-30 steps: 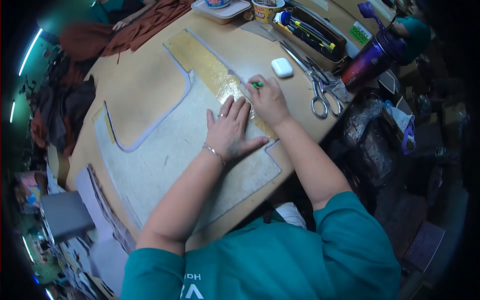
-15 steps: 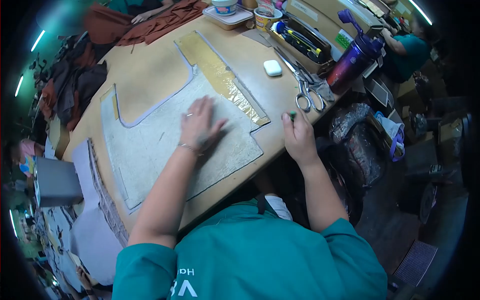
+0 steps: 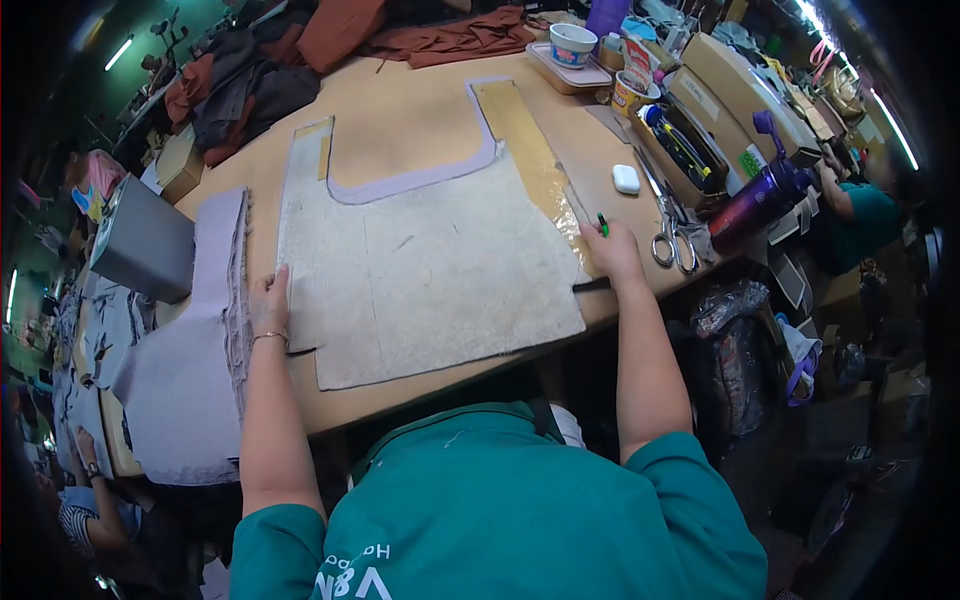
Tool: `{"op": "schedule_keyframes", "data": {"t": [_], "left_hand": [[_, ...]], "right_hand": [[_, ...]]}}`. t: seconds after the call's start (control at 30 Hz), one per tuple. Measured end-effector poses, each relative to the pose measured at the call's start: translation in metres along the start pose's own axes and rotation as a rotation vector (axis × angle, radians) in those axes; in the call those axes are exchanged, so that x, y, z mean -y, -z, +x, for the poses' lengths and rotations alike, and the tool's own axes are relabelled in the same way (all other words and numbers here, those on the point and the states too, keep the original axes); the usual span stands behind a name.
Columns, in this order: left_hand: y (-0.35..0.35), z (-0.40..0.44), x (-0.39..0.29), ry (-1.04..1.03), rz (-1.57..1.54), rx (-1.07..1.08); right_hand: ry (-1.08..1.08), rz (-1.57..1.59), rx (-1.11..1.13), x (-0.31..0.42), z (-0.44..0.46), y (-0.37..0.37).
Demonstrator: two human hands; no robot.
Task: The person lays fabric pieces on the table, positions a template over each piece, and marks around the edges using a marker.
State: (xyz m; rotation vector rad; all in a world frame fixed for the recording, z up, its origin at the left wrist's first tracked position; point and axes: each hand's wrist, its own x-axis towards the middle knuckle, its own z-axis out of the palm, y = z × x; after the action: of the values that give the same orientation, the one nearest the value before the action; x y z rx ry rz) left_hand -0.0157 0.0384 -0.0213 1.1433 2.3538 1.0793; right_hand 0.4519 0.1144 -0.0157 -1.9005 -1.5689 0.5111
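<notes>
A large, worn off-white pattern template (image 3: 420, 260) with a U-shaped cutout lies on the table. Yellowed tape (image 3: 520, 140) covers its right arm, and lilac fabric (image 3: 410, 185) shows along the cutout. My left hand (image 3: 270, 303) grips the template's left edge, fingers curled and thumb pointing up. At the right edge, my right hand (image 3: 613, 252) is closed around a slim green pen (image 3: 603, 225) whose end sticks up. The fingertips of this hand are against the template's side, partly hidden.
Stacked lilac fabric pieces (image 3: 190, 370) lie left, beside a grey box (image 3: 145, 240). Scissors (image 3: 672, 225), a white case (image 3: 626, 179), a purple bottle (image 3: 755, 205) and a tool box (image 3: 690, 150) stand right. Brown cloth (image 3: 450, 38) is at the back. Other people work nearby.
My left hand has gone from lying spread on the template's middle to its left edge. My right hand has come to its right edge. The template now sits straighter before me.
</notes>
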Motion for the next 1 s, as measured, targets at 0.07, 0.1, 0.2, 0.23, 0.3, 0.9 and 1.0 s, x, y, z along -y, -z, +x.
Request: {"op": "schedule_keyframes", "data": {"t": [0.07, 0.1, 0.2, 0.23, 0.3, 0.9, 1.0], "left_hand": [[0.003, 0.003, 0.009, 0.043, -0.193, 0.037], [0.004, 0.001, 0.013, 0.068, -0.287, 0.057], [0.011, -0.012, 0.019, 0.015, -0.336, 0.039], [0.013, -0.016, 0.021, -0.025, -0.296, 0.036], [0.017, -0.026, 0.025, -0.093, -0.211, 0.031], [0.042, -0.058, -0.052, -0.224, -0.778, 0.315], [0.047, -0.052, -0.088, -0.076, -1.127, 0.680]], "right_hand": [[-0.019, 0.050, 0.017, -0.010, -0.013, 0.007], [-0.063, 0.141, 0.023, -0.014, -0.024, 0.011], [-0.159, 0.375, 0.043, -0.025, -0.063, 0.023], [-0.169, 0.426, 0.048, -0.027, -0.076, 0.028], [-0.209, 0.591, 0.082, -0.025, -0.094, 0.036], [0.056, 1.228, 0.155, 0.000, -0.103, 0.125], [0.050, 1.513, 0.062, -0.022, -0.113, 0.153]]}}
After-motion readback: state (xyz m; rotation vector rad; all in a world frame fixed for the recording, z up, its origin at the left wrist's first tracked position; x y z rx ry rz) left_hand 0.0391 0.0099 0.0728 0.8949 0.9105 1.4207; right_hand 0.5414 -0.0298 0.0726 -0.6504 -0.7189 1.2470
